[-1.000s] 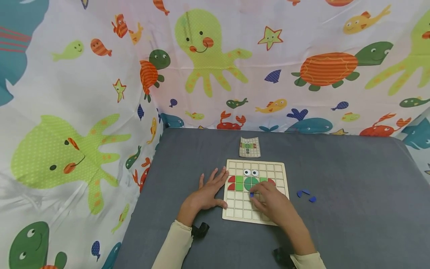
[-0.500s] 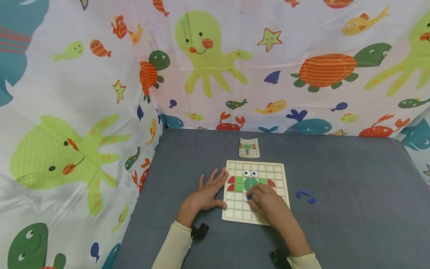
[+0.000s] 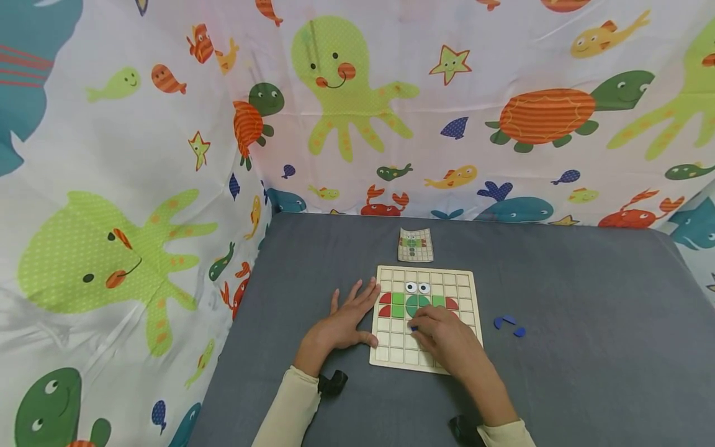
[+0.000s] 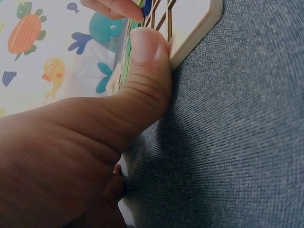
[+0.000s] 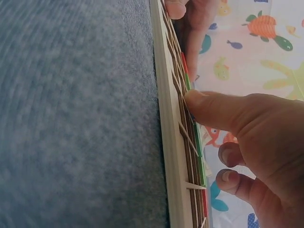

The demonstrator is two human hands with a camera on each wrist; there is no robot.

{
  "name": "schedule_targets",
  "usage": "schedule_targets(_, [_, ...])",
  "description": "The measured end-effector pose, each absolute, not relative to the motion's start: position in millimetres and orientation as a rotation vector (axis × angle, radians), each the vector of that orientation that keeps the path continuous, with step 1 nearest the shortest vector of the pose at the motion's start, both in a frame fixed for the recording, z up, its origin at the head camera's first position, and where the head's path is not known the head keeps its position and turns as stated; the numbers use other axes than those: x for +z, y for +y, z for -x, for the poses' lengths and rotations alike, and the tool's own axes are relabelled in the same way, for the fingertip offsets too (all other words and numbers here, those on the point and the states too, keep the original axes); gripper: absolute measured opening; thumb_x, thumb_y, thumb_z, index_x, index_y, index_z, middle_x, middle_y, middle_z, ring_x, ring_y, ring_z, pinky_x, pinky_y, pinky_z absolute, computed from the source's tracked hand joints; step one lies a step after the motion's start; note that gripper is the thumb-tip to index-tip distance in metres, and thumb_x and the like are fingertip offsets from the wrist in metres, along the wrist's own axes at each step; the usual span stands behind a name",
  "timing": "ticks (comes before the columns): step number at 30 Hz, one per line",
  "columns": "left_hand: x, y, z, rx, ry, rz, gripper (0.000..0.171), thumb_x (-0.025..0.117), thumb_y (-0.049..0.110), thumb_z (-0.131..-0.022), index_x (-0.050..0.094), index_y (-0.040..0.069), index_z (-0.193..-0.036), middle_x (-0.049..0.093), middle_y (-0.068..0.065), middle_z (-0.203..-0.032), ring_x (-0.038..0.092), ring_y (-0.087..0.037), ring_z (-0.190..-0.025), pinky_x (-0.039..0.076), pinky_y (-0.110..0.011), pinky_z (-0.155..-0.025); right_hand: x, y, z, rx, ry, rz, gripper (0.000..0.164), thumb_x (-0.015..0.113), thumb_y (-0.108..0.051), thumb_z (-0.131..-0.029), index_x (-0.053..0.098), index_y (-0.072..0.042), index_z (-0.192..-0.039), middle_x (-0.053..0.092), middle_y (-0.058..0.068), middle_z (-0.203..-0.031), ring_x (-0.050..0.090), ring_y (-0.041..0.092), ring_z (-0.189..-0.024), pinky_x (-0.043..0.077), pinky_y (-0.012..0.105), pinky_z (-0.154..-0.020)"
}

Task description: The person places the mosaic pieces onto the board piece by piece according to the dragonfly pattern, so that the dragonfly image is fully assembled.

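Note:
A wooden grid board lies on the table, with red and green pieces and two round eye pieces set in its squares. My right hand is over the middle of the board and pinches a small blue piece just below the green circle. That blue piece also shows at the top of the left wrist view, beside the fingertips. With fingers spread, my left hand rests along the board's left edge, its thumb against the side.
Several loose blue pieces lie on the grey cloth to the right of the board. A small pattern card with a printed grid lies behind the board. A curtain with sea animals hangs behind and at the left.
My right hand has moved slightly left with the blue piece, which now sits lower and further left over the grid. My left hand has stayed in place.

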State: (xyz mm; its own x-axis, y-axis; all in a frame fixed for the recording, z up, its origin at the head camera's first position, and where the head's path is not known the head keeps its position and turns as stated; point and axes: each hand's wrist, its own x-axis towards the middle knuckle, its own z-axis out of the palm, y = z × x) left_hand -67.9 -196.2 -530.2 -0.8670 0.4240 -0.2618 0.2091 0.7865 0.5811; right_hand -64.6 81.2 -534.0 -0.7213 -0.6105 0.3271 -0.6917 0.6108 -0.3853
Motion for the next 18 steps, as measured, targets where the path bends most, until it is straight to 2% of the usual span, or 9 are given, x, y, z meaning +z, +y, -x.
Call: schedule_targets(18, [-531.1,-197.4,69.4,0.745,2.594,-0.486,0.12,0.082,0.049,-0.082,0.009,0.02,-0.172,0.001,0.002,-0.179,-0.006,-0.028,-0.165,-0.008,-0.07,-0.124,-534.2,81.8,63.9,0.748,-2.653,-1.09,0.016,0.088,-0.013,-0.089,0.084,-0.015,-0.104,0.074,0.0,-0.114,0.07,0.02,-0.108,0.059,0.041,-0.094])
